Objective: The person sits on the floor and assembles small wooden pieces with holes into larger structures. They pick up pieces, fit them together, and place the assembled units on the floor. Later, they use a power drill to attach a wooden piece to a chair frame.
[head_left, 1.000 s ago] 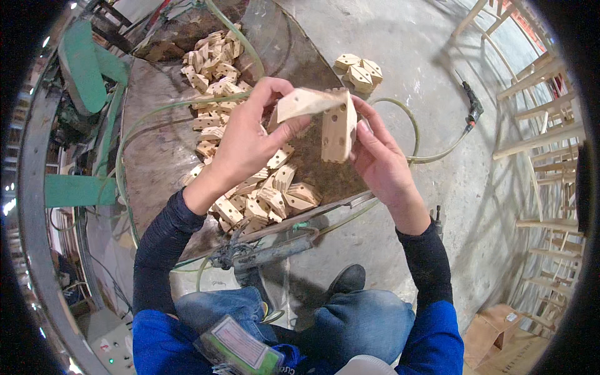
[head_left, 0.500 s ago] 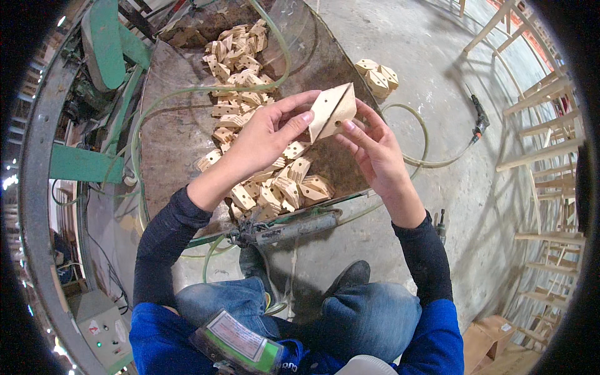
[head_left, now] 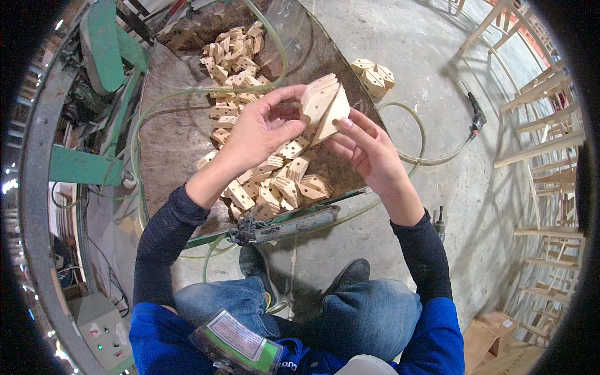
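Note:
Over a worn metal tray (head_left: 175, 137), I hold two pale wooden corner blocks close together, a narrow gap between them. My left hand (head_left: 265, 131) grips the left wooden block (head_left: 320, 99), whose upper edge looks stepped. Between the thumb and fingers of my right hand (head_left: 373, 147) is the right wooden block (head_left: 334, 117), its flat triangular face showing. Below them many similar drilled wooden blocks (head_left: 284, 184) lie heaped in the tray.
A small group of wooden blocks (head_left: 374, 78) sits on the floor beyond the tray's right edge. Farther right lies a hand drill (head_left: 477, 115) with an air hose. A metal air tool (head_left: 287, 228) rests along the tray's near edge. Wooden frames (head_left: 544, 156) stand at right.
The two blocks have been turned in my hands, so a stepped edge now shows on the left one. Both hands stay in nearly the same place.

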Demonstrator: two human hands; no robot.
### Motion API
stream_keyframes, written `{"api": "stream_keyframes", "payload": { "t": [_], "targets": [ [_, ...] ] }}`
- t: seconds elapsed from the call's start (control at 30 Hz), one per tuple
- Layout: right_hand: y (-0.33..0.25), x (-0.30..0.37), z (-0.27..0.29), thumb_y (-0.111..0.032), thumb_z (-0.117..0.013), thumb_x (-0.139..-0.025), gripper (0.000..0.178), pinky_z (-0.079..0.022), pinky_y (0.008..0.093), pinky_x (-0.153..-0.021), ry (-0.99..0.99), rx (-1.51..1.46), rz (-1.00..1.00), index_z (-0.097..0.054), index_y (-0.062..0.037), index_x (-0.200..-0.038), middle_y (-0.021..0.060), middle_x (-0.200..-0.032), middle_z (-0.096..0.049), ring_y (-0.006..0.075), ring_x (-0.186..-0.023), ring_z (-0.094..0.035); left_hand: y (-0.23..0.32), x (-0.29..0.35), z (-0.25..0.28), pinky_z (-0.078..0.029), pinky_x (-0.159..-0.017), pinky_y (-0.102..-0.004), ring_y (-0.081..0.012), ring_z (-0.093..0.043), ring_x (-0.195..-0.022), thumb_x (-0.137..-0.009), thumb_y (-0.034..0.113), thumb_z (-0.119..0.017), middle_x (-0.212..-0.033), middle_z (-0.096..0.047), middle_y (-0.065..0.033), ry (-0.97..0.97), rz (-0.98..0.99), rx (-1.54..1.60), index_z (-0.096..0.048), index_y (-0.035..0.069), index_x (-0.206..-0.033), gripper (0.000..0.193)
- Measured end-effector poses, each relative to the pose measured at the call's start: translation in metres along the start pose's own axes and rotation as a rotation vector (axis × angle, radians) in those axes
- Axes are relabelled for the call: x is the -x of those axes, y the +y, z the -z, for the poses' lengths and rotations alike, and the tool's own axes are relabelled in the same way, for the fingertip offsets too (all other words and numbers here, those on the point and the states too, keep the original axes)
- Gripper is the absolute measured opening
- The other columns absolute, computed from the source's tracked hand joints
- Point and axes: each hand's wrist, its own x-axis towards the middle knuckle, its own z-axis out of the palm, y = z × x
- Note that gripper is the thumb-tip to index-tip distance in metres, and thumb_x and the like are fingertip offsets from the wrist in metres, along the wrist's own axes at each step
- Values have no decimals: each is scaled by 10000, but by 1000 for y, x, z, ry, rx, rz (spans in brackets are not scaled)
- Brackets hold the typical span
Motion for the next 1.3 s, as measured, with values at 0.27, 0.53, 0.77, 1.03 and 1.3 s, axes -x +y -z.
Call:
{"api": "stream_keyframes", "payload": {
  "t": [0.27,0.53,0.77,1.03,1.3],
  "targets": [
    [-1,2,0,-204,-663,-908,542,-544,241,-765,-133,-41,-125,-428,34,-1334,49,-1079,-636,106,-904,-644,-12,-2,4,-391,-1061,-369,-219,-449,-1268,-742,-190,-527,-1323,-418,-92,7,-400,-359,-588,83,-1073,433],
    [-3,3,-5,-157,-664,-904,547,-511,225,-823,-163,18,-46,-414,25,-1356,64,-1162,-611,102,-1012,-605,-8,-1,-1,-434,-967,-307,-185,-516,-1164,-829,-66,-573,-1222,-516,-76,50,-305,-234,-589,69,-1174,371],
    [-1,-2,-3,-84,-682,-877,595,-507,281,-892,-16,6,102,-376,42,-1371,103,-1223,-592,143,-1066,-601,1,-14,-28,-418,-1025,-341,-223,-502,-1194,-811,132,-729,-1248,-461,-105,-31,-234,-307,-414,27,-1333,619],
    [-29,-2,42,-146,-676,-897,644,-480,305,-940,52,168,244,-308,48,-1389,185,-1235,-587,191,-1096,-595,0,-88,-60,-434,-975,-367,-288,-538,-1100,-730,164,-721,-1147,-513,-172,-53,-387,-680,-458,-14,-1221,585],
    [52,40,311,-192,-568,-919,467,-359,460,-1050,1250,1245,314,-444,7,-1323,216,-1343,-483,351,-1286,-435,-65,-293,-69,-516,-828,-348,-264,-667,-933,-691,487,-732,-1029,-680,-191,129,-35,-819,-623,-37,-1122,688]
  ]
}}
